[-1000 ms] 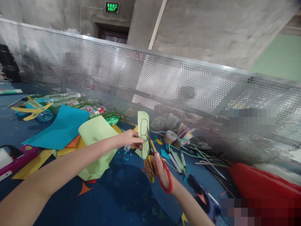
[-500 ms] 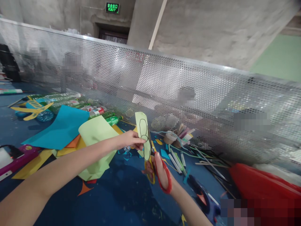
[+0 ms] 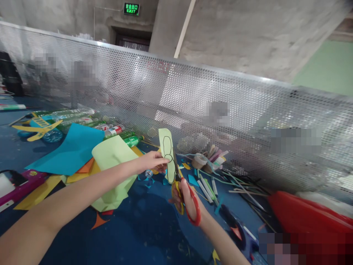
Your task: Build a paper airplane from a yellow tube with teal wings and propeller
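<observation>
Between thumb and fingers, my left hand [image 3: 156, 162] pinches a strip of light green paper [image 3: 167, 147]. A black outline of two long lobes joined by a small circle is drawn on it. My right hand [image 3: 186, 197] grips scissors [image 3: 196, 209] with one red and one yellow handle loop. The dark blades run upward along the right edge of the strip, partly behind it. Below my left forearm lies a larger light green sheet [image 3: 114, 151], beside a blue sheet [image 3: 74, 151].
Plastic bottles [image 3: 114, 130] lie at the back left near a yellow paper propeller shape [image 3: 41, 129]. A perforated metal screen [image 3: 132, 84] runs behind the table. Glue sticks [image 3: 205, 189], a blue glue gun [image 3: 239, 232] and red material [image 3: 309, 209] are on the right.
The green strip has shifted slightly up and to the left with my left hand. The scissors have turned a little, and their handle loops are farther apart.
</observation>
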Demonstrator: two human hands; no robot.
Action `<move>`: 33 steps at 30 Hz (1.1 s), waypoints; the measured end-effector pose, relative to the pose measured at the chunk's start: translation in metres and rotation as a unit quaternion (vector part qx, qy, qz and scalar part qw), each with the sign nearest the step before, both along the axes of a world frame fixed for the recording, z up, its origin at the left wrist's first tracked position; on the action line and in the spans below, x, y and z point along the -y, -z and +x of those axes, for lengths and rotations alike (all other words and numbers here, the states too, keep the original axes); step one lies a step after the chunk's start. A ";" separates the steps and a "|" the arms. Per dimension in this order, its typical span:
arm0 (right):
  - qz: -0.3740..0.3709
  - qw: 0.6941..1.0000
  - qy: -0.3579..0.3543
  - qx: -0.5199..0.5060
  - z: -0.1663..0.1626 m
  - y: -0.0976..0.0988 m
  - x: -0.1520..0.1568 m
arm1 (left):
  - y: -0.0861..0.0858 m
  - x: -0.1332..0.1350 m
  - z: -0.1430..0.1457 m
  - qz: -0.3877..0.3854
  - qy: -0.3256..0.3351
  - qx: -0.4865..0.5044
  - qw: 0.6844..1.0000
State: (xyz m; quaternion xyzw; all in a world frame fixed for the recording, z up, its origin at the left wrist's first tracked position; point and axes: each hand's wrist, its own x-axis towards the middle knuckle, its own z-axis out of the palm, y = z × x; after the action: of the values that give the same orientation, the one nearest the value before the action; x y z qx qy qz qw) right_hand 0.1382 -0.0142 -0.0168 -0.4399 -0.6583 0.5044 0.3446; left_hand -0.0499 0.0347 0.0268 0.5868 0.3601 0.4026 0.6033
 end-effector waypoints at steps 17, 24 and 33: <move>0.001 1.000 0.006 0.020 0.002 0.003 -0.004 | 0.000 0.000 -0.003 0.010 0.023 -0.032 0.999; 0.010 1.000 0.008 0.027 0.002 0.003 -0.004 | -0.004 0.001 -0.005 0.011 0.022 -0.043 0.999; -0.006 1.000 0.013 0.011 0.001 0.008 -0.005 | -0.002 0.000 -0.005 0.013 0.025 -0.040 0.999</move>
State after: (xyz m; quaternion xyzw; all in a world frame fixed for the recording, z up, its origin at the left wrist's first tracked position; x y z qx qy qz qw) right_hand 0.1395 -0.0094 -0.0244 -0.4560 -0.6533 0.4987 0.3415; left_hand -0.0549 0.0350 0.0284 0.6190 0.3638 0.3685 0.5905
